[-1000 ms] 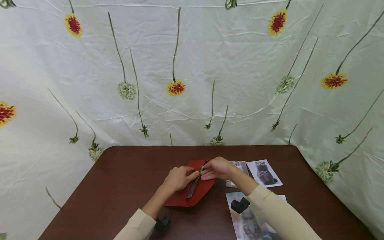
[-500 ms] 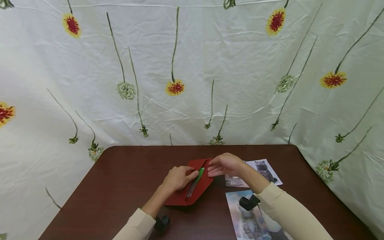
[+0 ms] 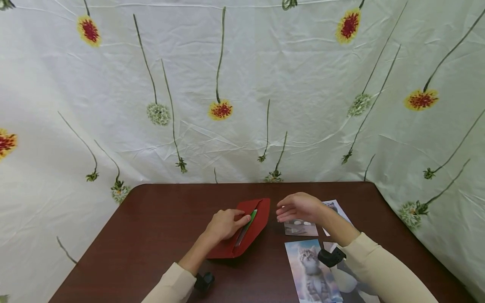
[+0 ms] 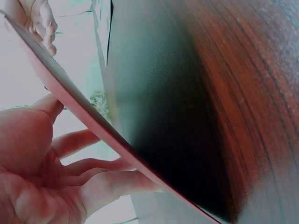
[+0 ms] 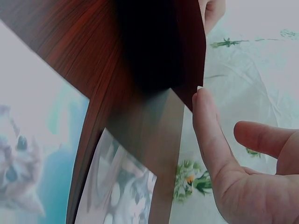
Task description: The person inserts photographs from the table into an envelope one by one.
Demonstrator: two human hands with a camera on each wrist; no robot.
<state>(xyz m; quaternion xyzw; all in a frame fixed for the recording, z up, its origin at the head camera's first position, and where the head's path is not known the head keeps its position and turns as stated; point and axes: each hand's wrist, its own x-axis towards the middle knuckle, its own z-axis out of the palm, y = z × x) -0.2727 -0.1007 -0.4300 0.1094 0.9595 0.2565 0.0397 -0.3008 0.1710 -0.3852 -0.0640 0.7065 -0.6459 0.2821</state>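
1. The red paper envelope (image 3: pixel 251 242), angular and folded, lies at the middle of the dark reddish-brown wooden table (image 3: pixel 170 214), tilted so that a shadow falls beneath its edge.
2. The person's left hand (image 3: pixel 222 225) holds the envelope from its left side. The grip is narrow: the thumb reaches to the slit-like mouth, with the fingers bent against the red panel. In the left wrist view, fingers meet the panel and part of them passes behind it.
3. Inside the mouth stands a slim insert with a bright green upper end (image 3: pixel 253 215), just beside the left thumb; its near part is greyish.
4. The person's right hand (image 3: pixel 301 206) hovers right of the envelope, apart from it, with bare table between. Its fingers are loosely extended; the right wrist view shows a wide gap between finger and thumb.
5. Beneath the right hand lies a small greyish picture card (image 3: pixel 301 229); farther right, a white cat card (image 3: pixel 338 208) is partly hidden by the arm.
6. Nearer, on the right, lies a pastel kitten print (image 3: pixel 312 267), touching or overlapping a grey-and-white print (image 3: pixel 346 283) under the right forearm.
7. Both arms wear cream sleeves (image 3: pixel 382 263) and black wrist cameras (image 3: pixel 331 256).
8. Beyond the table hangs a white floral cloth (image 3: pixel 250 67).
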